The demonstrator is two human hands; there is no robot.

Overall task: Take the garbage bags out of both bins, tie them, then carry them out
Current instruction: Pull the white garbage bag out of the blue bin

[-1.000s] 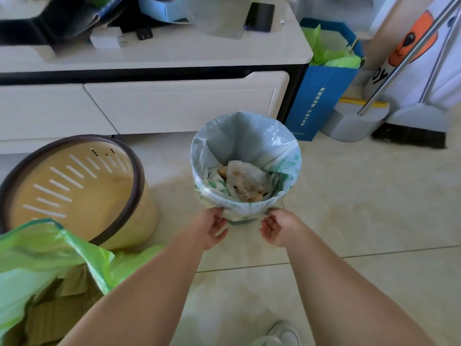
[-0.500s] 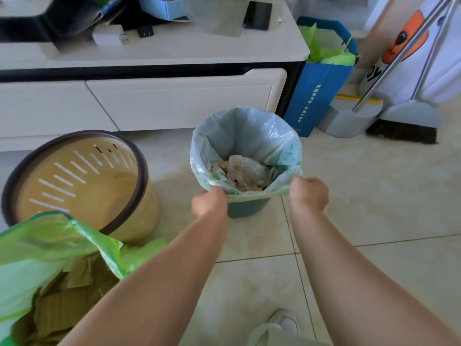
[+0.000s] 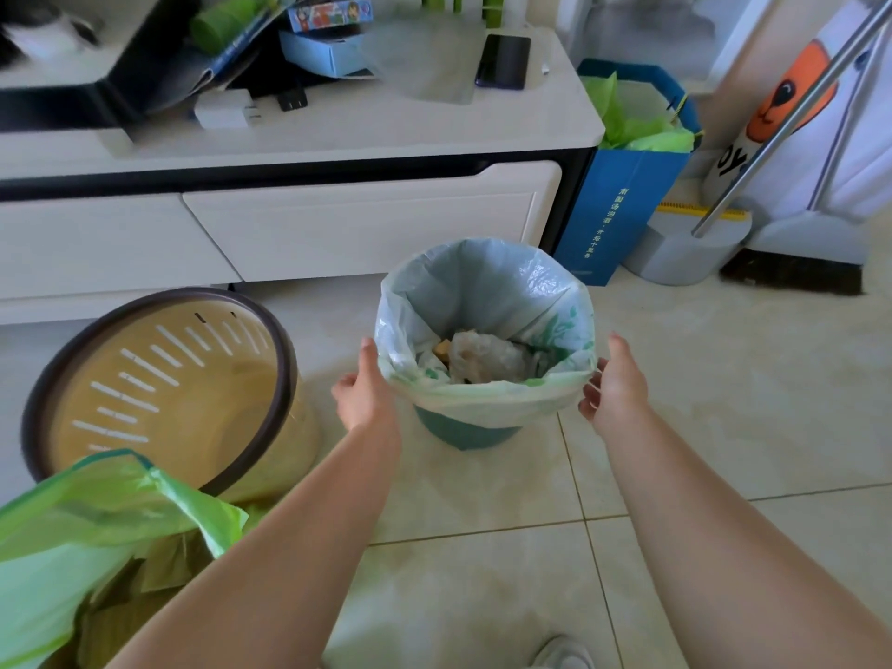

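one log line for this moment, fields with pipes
stage: second bag, not lifted | left hand: open at folded rim of white-green plastic bag | right hand: open, opposite side | small teal bin: upright on tile

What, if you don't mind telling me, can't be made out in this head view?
- Teal bin: the draped bag covers most of its wall.
- Rubbish inside: crumpled, unidentifiable.
- Green bag: cut off by the left edge.
- Blue paper bag: print too small to read.
- Cabinet top: blurred clutter.
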